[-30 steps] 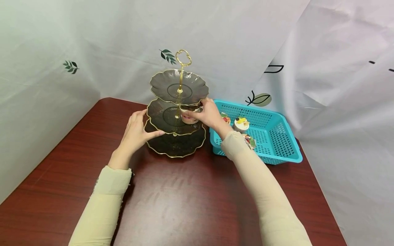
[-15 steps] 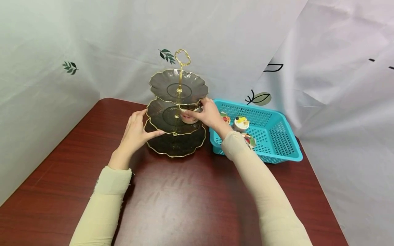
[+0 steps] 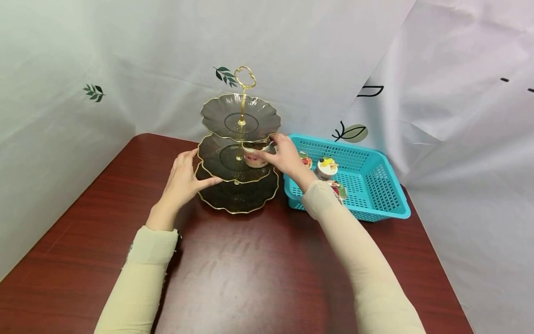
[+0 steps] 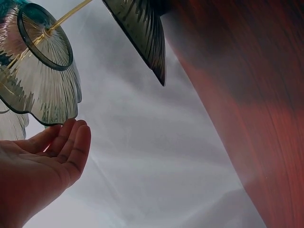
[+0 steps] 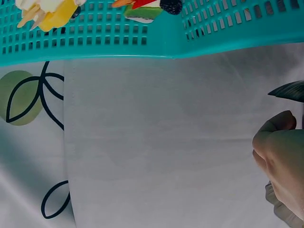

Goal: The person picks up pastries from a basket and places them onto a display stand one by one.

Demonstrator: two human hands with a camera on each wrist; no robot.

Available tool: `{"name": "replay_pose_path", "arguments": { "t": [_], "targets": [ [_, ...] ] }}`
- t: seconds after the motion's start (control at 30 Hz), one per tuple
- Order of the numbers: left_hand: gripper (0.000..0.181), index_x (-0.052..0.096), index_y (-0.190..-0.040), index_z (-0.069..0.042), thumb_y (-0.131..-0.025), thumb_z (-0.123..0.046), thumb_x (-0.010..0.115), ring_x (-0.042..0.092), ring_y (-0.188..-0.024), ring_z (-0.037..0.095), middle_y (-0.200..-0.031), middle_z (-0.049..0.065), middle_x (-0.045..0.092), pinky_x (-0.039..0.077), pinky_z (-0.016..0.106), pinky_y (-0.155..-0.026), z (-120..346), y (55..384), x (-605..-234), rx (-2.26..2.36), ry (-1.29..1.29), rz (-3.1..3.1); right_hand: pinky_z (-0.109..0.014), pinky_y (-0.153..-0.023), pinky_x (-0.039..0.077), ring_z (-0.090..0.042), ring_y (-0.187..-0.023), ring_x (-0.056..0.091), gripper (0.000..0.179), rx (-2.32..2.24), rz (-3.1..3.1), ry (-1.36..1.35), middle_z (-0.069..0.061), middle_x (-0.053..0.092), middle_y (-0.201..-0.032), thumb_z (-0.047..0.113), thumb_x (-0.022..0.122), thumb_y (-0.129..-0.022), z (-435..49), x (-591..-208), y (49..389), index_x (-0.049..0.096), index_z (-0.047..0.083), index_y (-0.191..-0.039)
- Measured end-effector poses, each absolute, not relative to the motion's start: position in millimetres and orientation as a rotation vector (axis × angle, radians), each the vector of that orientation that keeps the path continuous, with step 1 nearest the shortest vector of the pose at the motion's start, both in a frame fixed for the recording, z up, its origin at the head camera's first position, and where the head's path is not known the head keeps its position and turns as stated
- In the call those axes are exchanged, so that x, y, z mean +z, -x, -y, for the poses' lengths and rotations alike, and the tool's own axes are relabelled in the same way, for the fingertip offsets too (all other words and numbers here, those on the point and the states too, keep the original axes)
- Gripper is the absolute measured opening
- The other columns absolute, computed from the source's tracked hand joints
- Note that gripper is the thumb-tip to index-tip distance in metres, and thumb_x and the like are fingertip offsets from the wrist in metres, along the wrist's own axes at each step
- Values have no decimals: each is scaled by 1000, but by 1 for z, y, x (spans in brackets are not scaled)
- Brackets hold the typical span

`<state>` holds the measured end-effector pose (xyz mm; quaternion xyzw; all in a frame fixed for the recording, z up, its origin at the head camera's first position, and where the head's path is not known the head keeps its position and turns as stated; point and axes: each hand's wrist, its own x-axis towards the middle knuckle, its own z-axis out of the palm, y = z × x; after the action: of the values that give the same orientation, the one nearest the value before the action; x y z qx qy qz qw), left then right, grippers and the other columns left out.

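R hand (image 3: 287, 158) pinches a dessert cup (image 3: 253, 162) btwn thumb & fingers; cup's approx upright & looks to sit on the mid tier (image 3: 214, 160), just R of the centre pole (image 3: 243, 104). L hand (image 3: 181, 178) is loosely spread, thumb apart from fingers, touching that tier's rim. Vs 1 s ago, hardly any change: cup & both hands keep their spots on the tier. Prob. means cup's being steadied, not carried. Further out, R of the stand: teal basket (image 3: 384, 190) w/ fruit-topped cup (image 3: 327, 170) + other fruity pieces, on dark-red surface (image 3: 225, 264).
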<state>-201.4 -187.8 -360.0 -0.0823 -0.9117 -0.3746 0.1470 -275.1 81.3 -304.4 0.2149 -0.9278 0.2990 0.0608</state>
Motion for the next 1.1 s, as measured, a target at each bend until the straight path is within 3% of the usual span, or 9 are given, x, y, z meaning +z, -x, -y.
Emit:
{"name": "replay_pose_path", "arguments": {
  "t": [0.3,0.63,1.1],
  "targets": [
    [100,33,-143,8,-70,-35,84,33,-132,45,-140,31,39,25,57,-111,188,201,-360,-1075,236,2632,-45,-98,43,-27,-121,49,68,1019,2863,-572,-10,53,-136,43,66,-88,-102,-301,268,44,10,-143],
    [99,33,-143,9,-70,-34,84,35,-130,44,-138,32,40,27,57,-109,187,201,-360,-1079,236,2629,-45,-96,45,-28,-120,51,71,1059,2856,-518,-10,55,-134,42,65,-89,-130,-300,259,39,11,-147],
    [99,34,-143,9,-70,-34,84,37,-128,44,-137,32,41,28,56,-109,189,201,-361,-1085,244,2624,-47,-95,45,-30,-115,54,61,1056,2828,-380,-14,60,-125,42,63,-90,-180,-302,242,49,9,-140]
  ]
}}
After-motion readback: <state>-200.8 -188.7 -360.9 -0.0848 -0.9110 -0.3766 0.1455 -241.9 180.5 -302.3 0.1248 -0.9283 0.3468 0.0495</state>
